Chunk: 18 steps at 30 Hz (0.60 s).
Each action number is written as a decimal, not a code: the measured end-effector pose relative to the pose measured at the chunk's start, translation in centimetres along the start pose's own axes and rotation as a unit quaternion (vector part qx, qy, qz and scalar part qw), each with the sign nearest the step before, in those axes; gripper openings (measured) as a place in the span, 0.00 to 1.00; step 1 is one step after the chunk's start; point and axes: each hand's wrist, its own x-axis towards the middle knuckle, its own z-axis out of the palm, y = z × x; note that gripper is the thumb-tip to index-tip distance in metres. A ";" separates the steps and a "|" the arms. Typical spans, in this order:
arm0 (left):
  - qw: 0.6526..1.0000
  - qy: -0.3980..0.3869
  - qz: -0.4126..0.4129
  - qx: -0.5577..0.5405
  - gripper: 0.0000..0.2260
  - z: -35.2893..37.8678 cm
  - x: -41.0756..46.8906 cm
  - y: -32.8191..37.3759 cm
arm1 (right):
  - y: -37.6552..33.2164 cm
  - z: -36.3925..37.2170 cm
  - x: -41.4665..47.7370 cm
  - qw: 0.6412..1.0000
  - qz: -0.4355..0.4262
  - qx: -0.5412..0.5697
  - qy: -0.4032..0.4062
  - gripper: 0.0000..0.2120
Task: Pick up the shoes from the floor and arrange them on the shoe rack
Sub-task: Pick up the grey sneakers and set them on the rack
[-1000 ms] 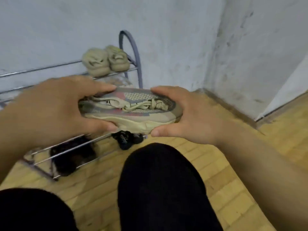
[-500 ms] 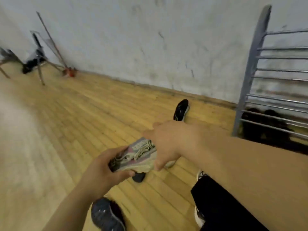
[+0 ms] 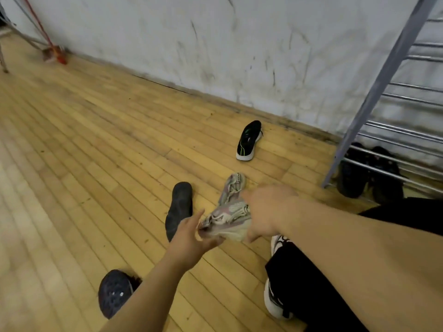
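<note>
- Wooden floor (image 3: 96, 152): lies under both grips.
- White scuffed wall (image 3: 239, 44): well beyond the grips.
- Shoe rack (image 3: 374, 92): up and to the right of the right grip, a grey frame with metal bars. A pair of dark shoes (image 3: 352, 178) sits behind its lowest bars.
- Dark grey shoe (image 3: 179, 207): on the floor just beyond the left grip, close to its thumb.
- Navy shoe (image 3: 115, 293): on the floor on the near side of the left grip, partly hidden by that forearm.
- Black shoe with a green line (image 3: 249, 141): on the floor well beyond both grips, near the wall.
- Beige-and-pink sneaker (image 3: 227, 219): held between the two grips.
- Matching sneaker (image 3: 236, 185): just beyond the right grip, low by the floor.
- Right grip (image 3: 266, 212): fingers curled over one end of the beige-and-pink sneaker, thumb beneath.
- Left grip (image 3: 191, 233): pinching the other end between raised thumb and fingers below.
</note>
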 end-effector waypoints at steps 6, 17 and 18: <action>0.990 -0.027 -0.137 0.018 0.48 3.8 7.6 -2.3 | 9.2 -4.9 1.4 0.994 0.103 -0.037 0.012 0.53; 0.955 0.034 -0.266 -0.127 0.41 10.7 16.4 -4.7 | 11.3 -1.9 6.9 0.995 0.070 0.057 -0.044 0.51; 0.952 0.044 -0.273 -0.131 0.39 11.4 17.1 -4.7 | 11.8 -1.9 7.1 0.995 0.074 0.058 -0.039 0.52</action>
